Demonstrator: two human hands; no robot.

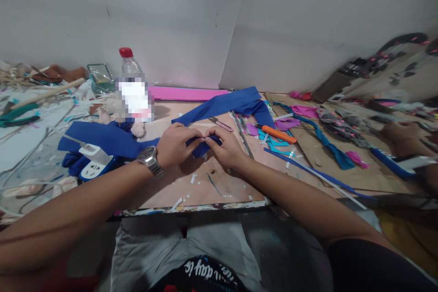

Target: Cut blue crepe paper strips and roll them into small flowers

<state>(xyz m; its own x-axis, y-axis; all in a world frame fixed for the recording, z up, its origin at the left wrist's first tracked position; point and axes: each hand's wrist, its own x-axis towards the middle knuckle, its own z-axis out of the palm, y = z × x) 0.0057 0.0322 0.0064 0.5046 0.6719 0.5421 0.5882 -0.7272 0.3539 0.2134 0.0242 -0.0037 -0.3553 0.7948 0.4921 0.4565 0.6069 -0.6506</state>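
Observation:
Over the middle of the worktable, a strip of blue fabric (201, 149) is pinched between my two hands. My left hand (175, 145), with a metal watch on its wrist, closes thumb and fingers on one part of it. My right hand (224, 147) grips it close by, and the fingertips of both hands nearly meet. The exact fold between the fingers is hidden. A wide length of blue fabric (99, 138) lies to the left, running toward my left hand. Behind my hands lies another folded blue strip (222, 102).
A power strip (92, 169) with a plugged-in charger sits at left, near a red-capped bottle (132, 61). An orange utility knife (278, 134) and small tweezers-like tool (221, 124) lie at right. Fabric scraps surround them. At far right is another person's hand (400, 137).

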